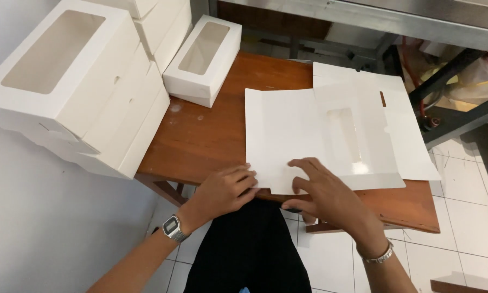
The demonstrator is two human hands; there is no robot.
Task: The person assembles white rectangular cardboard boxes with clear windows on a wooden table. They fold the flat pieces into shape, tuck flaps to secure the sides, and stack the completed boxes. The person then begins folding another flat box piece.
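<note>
White flat die-cut cardboard box blank (pixel 320 141) with a window cutout lies on the brown wooden desk (pixel 206 135); 2 hands, left hand (pixel 225 190) and right hand (pixel 322 190), fingers spread, press its near edge. Firm, even pressure along the crease suits this fold.

I see bare wood on the table (pixel 200 141) between the flat box blanks (pixel 331 135) and the folded window box (pixel 203 59) at its far-left corner; stacked boxes (pixel 81 81) block the left edge.
</note>
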